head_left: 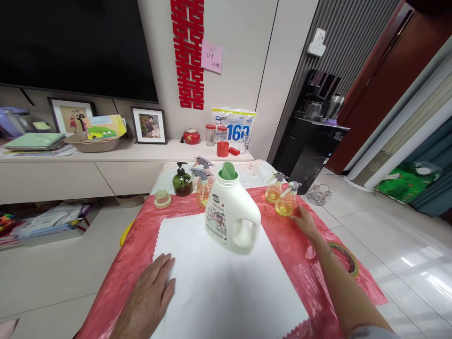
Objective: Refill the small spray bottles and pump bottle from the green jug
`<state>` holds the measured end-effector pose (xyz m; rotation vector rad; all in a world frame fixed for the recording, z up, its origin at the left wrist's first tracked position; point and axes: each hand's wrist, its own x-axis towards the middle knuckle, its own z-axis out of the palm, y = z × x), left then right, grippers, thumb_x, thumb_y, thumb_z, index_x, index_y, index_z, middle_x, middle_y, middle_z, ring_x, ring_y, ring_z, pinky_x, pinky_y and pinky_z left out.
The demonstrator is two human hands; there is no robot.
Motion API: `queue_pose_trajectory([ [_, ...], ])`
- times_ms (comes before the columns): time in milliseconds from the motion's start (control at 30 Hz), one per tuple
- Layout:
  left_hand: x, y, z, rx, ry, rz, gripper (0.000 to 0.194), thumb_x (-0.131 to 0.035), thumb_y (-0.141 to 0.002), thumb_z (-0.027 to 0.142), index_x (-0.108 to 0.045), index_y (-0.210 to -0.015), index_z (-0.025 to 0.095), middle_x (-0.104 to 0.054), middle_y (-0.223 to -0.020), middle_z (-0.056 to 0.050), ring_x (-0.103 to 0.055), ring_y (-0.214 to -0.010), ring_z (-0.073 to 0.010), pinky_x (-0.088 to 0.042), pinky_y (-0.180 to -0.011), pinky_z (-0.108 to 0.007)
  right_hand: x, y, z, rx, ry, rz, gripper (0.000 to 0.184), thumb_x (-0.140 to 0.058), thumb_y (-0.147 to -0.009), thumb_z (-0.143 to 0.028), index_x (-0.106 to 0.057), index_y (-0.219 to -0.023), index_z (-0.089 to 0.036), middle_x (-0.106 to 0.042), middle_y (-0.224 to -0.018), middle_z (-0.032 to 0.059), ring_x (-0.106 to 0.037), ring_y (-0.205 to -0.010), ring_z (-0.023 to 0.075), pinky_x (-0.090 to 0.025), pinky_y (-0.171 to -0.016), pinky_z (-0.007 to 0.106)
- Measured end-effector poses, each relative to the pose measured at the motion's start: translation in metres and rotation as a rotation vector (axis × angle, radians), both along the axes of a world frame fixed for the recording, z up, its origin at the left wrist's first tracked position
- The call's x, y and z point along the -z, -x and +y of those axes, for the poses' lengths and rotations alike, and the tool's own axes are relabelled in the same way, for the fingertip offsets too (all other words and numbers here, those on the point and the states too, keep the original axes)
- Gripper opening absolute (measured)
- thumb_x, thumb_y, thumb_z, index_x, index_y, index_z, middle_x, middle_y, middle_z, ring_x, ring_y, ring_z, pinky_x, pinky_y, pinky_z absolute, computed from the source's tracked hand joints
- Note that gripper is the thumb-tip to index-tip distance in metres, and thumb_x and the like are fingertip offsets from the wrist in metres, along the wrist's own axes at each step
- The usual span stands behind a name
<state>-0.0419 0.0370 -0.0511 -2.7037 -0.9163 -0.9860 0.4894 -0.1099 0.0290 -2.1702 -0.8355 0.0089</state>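
White jug point(233, 216), plastic, one: standing upright near the middle of the table, on a white sheet point(226, 292), handle to the right, printed label point(216, 221) on its left part. Green spout point(229, 170) set in its open neck. Neither hand touches the jug.

Left hand point(150, 292): palm down over the near left edge of the sheet, fingers extended and close together, holding nothing visible, thumb a little apart.

Right hand point(304, 222): at the right side of the table, just beside the base of the nearer of two amber spray bottles point(284, 206); fingers partly spread, not wrapped around it. Whether the fingertips touch the bottle, cannot tell.

Red cover point(123, 278), plastic: spread over the table, beneath the sheet. Patterned cloth point(256, 172): visible along the far side.

Also on the table: two spray bottles with grey heads, the nearer point(204, 192) just behind the jug's left side; dark green pump bottle point(182, 182), to their left; pale cap point(163, 199), nearer than the pump bottle; tape roll point(353, 266), lying flat near the right edge, beside the right forearm.
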Motion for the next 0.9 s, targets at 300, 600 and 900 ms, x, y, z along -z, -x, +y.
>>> queue_pose_trajectory([
  [300, 0.006, -0.001, 0.0, -0.042, 0.064, -0.013, 0.04, -0.048, -0.096, 0.039, -0.063, -0.128, 0.021, -0.068, -0.133, -0.011, -0.067, -0.12, -0.0285, -0.056, -0.102, -0.043, -0.004, 0.091, -0.017, -0.096, 0.097, 0.151, 0.035, -0.062, -0.094, -0.045, -0.064, -0.116, -0.017, -0.068, -0.107, 0.0055, -0.066, -0.092, 0.018, -0.056, -0.086, 0.04],
  [600, -0.038, -0.001, -0.014, -0.092, 0.519, 0.195, 0.048, -0.053, -0.089, 0.02, -0.059, -0.137, 0.02, -0.056, -0.149, -0.014, -0.053, -0.139, -0.0299, -0.047, -0.115, -0.046, 0.017, 0.154, -0.012, -0.124, -0.024, 0.363, 0.065, -0.054, -0.06, -0.074, -0.068, -0.097, -0.023, -0.072, -0.072, 0.006, -0.066, -0.065, 0.0274, -0.054, -0.067, 0.042],
  [900, -0.123, -0.031, 0.041, -0.011, 0.922, 0.276, 0.045, -0.061, -0.078, 0.02, -0.064, -0.122, 0.02, -0.067, -0.126, -0.011, -0.062, -0.118, -0.0288, -0.047, -0.106, -0.042, 0.005, 0.158, -0.018, -0.044, -0.046, 0.496, 0.082, -0.057, -0.05, -0.075, -0.067, -0.104, -0.015, -0.064, -0.061, 0.0016, -0.063, -0.067, 0.0249, -0.051, -0.075, 0.036],
])
